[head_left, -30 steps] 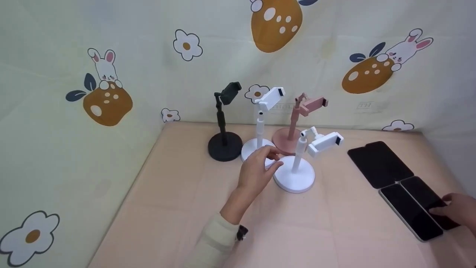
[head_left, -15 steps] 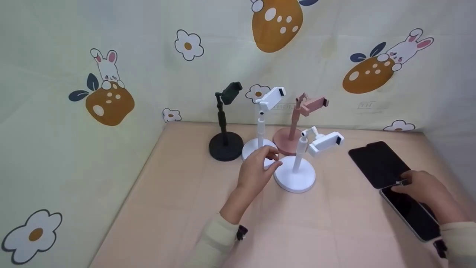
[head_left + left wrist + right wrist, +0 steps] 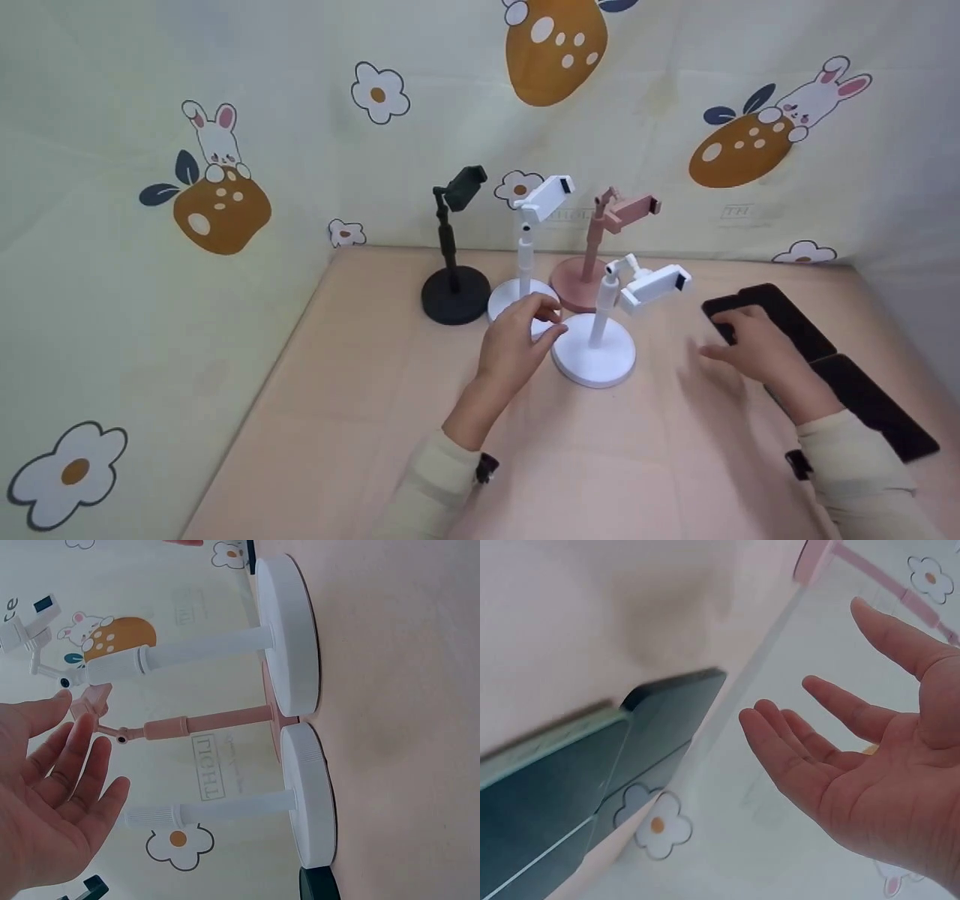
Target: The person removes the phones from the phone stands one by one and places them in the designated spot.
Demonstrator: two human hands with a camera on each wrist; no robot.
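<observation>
My left hand (image 3: 517,349) hovers beside the base of the front white phone stand (image 3: 592,360), fingers loosely bent. The left wrist view shows this left hand (image 3: 64,795) holding nothing. Over the left end of the smartphones is my right hand (image 3: 765,356); in the right wrist view its fingers spread apart with nothing between them. Dark-screened smartphones lie at the right: a far pair (image 3: 799,326) side by side, and a nearer phone (image 3: 881,412). Another phone beside that one is mostly hidden by my right forearm.
Behind the front stand are a second white phone stand (image 3: 546,201), a pink phone stand (image 3: 579,283) and a black phone stand (image 3: 455,296). A patterned cloth wall (image 3: 420,172) rises directly behind the peach tabletop (image 3: 360,337).
My right hand has moved from the nearer phones at the right edge, leftward and away from me over the phones. The left hand and the phone stands have stayed put.
</observation>
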